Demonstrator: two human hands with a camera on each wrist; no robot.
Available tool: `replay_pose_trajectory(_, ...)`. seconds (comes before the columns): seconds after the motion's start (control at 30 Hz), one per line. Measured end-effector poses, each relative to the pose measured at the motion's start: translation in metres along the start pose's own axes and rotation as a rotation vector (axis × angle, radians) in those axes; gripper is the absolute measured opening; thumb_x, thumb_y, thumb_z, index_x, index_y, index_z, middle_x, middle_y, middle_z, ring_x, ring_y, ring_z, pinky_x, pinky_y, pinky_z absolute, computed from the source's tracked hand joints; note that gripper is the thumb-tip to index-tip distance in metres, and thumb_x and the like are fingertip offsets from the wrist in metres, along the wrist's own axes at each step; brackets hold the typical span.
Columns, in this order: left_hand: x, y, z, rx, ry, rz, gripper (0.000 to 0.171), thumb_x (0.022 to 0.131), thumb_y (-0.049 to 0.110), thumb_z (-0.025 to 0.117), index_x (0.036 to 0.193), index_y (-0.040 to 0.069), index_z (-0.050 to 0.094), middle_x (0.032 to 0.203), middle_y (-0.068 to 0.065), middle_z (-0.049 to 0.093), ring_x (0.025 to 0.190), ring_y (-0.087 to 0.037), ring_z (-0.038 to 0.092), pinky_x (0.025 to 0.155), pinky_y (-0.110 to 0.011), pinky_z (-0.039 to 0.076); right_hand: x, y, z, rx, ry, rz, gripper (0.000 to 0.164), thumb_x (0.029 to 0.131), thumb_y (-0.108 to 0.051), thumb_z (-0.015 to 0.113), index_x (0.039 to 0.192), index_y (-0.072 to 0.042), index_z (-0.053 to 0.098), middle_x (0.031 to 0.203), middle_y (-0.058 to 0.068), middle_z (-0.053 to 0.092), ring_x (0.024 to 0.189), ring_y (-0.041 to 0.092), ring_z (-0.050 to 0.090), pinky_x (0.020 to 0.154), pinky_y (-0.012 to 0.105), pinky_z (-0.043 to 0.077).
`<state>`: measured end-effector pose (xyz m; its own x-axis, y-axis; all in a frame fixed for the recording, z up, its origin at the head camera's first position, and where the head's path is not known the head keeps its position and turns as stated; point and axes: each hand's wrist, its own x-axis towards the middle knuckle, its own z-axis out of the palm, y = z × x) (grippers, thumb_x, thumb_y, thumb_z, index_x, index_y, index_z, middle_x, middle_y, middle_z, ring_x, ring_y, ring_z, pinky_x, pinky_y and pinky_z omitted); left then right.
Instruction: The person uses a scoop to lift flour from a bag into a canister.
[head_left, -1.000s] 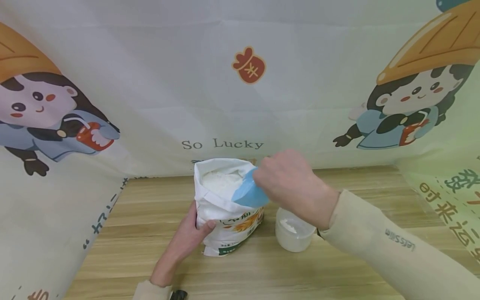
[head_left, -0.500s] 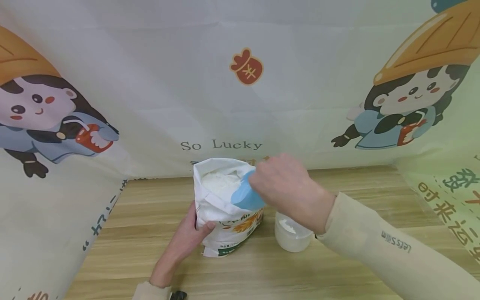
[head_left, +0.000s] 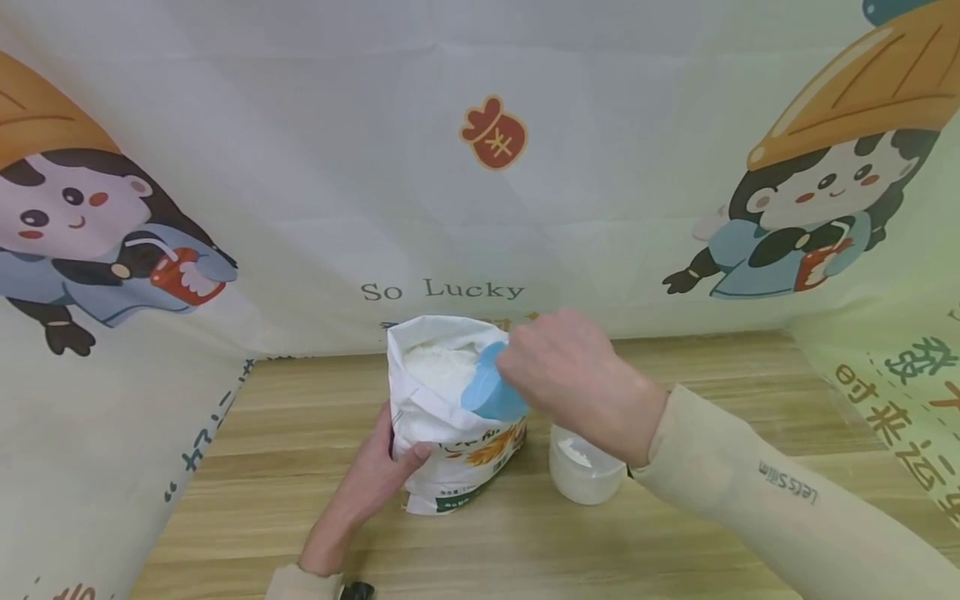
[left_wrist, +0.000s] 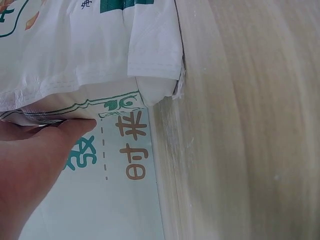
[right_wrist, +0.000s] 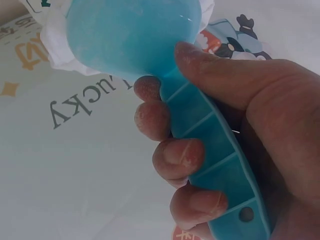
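Note:
A white flour bag [head_left: 442, 467] with a wheat print stands open-topped on the wooden table, white flour [head_left: 442, 367] showing inside. My left hand [head_left: 378, 462] grips its left side, thumb across the front; the left wrist view shows that hand at the bag's edge [left_wrist: 100, 65]. With curled fingers my right hand [head_left: 562, 358] holds a blue scoop [head_left: 491, 387] by its ribbed handle [right_wrist: 215, 150]. The scoop's bowl [right_wrist: 135, 35] lies over the right side of the bag's mouth. Right of the bag, a clear plastic tub [head_left: 588, 475] with some white flour in it sits partly under my right forearm.
The wooden table [head_left: 525, 550] meets a printed cloth backdrop [head_left: 375, 167] behind the bag, with further cloth walls at left and right. A small black object [head_left: 357, 590] shows beside the left cuff at the front edge of the view.
My right hand and the scoop have shifted slightly left and down at the bag's mouth. The left hand, bag and tub stay about where they were.

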<state>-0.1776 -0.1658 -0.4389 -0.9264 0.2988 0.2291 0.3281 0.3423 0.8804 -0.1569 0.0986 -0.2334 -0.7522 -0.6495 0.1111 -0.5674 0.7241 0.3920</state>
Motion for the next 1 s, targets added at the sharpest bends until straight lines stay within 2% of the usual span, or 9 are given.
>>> replay_pose_trajectory(0.3, 0.000, 0.001, -0.002, -0.007, -0.006, -0.004, 0.102, 0.091, 0.070, 0.063, 0.164, 0.012, 0.020, 0.142, -0.022, 0.055, 0.128, -0.039, 0.056, 0.103, -0.057, 0.046, 0.005, -0.004, 0.006, -0.015, 0.013, 0.011, 0.034, 0.087, 0.005, 0.066, 0.061, -0.016, 0.056, 0.060, -0.003, 0.048, 0.052, 0.011, 0.035, 0.040, 0.023, 0.033)
replay_pose_trajectory(0.63, 0.000, 0.000, -0.001, 0.001, -0.005, -0.008, 0.099, 0.091, 0.071, 0.063, 0.162, 0.013, 0.026, 0.138, -0.021, 0.058, 0.123, -0.035, 0.058, 0.101, -0.055, 0.047, 0.011, -0.002, 0.022, 0.051, 0.030, -0.002, 0.033, 0.084, 0.006, 0.063, 0.062, -0.017, 0.056, 0.062, -0.003, 0.048, 0.053, 0.012, 0.035, 0.042, 0.024, 0.032)
replay_pose_trajectory(0.77, 0.000, 0.000, -0.001, 0.006, -0.004, -0.011, 0.097, 0.091, 0.071, 0.063, 0.161, 0.013, 0.027, 0.137, -0.020, 0.059, 0.121, -0.034, 0.059, 0.100, -0.054, 0.049, 0.011, -0.001, 0.028, 0.101, 0.050, 0.003, 0.031, 0.089, -0.001, 0.069, 0.065, -0.018, 0.061, 0.063, -0.003, 0.050, 0.053, 0.013, 0.035, 0.042, 0.025, 0.031)
replay_pose_trajectory(0.87, 0.000, 0.000, -0.001, 0.012, -0.004, -0.010, 0.097, 0.091, 0.072, 0.062, 0.159, 0.012, 0.029, 0.135, -0.020, 0.060, 0.120, -0.033, 0.060, 0.098, -0.053, 0.050, 0.012, -0.001, 0.033, 0.135, 0.054, 0.017, 0.027, 0.094, -0.014, 0.074, 0.069, -0.018, 0.066, 0.066, -0.004, 0.052, 0.054, 0.013, 0.037, 0.042, 0.026, 0.033)
replay_pose_trajectory(1.0, 0.000, -0.001, -0.001, 0.012, -0.006, -0.004, 0.096, 0.091, 0.071, 0.062, 0.158, 0.011, 0.031, 0.133, -0.021, 0.060, 0.118, -0.033, 0.061, 0.097, -0.052, 0.050, 0.015, -0.001, 0.039, 0.161, 0.047, 0.038, 0.026, 0.098, -0.031, 0.073, 0.077, -0.016, 0.072, 0.071, -0.003, 0.057, 0.056, 0.015, 0.044, 0.043, 0.028, 0.037)
